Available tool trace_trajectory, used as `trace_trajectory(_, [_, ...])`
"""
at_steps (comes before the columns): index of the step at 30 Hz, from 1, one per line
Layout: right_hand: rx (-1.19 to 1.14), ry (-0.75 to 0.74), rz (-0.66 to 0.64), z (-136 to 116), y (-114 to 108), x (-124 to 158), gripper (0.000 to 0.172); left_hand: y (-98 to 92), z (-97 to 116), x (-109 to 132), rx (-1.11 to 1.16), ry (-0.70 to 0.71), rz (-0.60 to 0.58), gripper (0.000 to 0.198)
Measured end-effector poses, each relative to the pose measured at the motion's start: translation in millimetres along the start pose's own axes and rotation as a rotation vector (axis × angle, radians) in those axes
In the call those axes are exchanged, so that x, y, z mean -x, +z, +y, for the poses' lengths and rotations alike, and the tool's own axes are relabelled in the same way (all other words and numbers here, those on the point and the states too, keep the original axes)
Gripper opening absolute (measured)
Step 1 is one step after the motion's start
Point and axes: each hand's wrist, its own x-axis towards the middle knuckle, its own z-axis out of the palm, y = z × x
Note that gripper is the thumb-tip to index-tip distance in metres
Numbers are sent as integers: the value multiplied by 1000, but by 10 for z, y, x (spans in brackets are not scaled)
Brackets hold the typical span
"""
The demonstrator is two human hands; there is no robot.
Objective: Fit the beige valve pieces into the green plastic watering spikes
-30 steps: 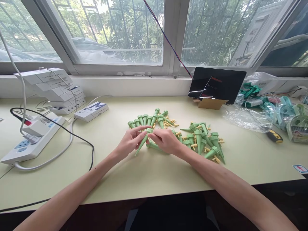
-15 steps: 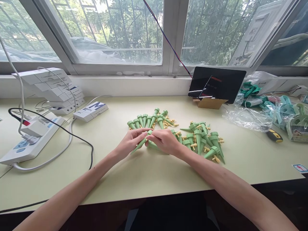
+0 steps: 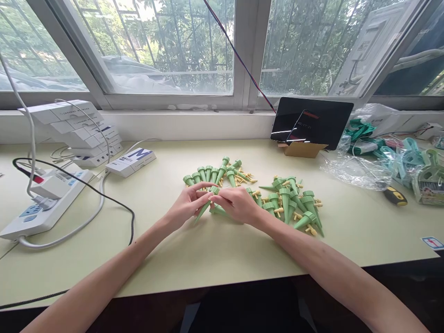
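Observation:
Between my two hands is a green spike, its capped end up and its tip pointing down to the left. My left hand has its fingers closed round it near the cap. My right hand is closed in a pinch at the same cap; whatever its fingertips grip is hidden. Another green spike lies partly under my right hand. Beyond my hands, several green spikes lie in a fan with small yellow pieces. To the right of my right hand is a pile of green spikes with yellow valves among them.
A power strip with cables lies at the left, near stacked white boxes and a single box. A black tablet leans at the back. Plastic wrap and a yellow-black tool are at the right.
The held green spike has turned a little steeper, its tip shifting slightly right. Both hands keep nearly the same place.

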Motion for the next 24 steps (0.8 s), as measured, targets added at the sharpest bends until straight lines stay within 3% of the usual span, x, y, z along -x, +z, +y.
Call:
trace_trajectory(13, [81,-25,16,-2,-30,10,53,-18,-9,-33,51,54,260,42])
trace_trajectory(19, [110,-71,-12,-13,-12,19,52,-37,-95,-55,-215,55,343,40])
trace_trajectory(24, [152,-54,-60,-33,-19,27,44,-55,-150,-67,-442,18,339,31])
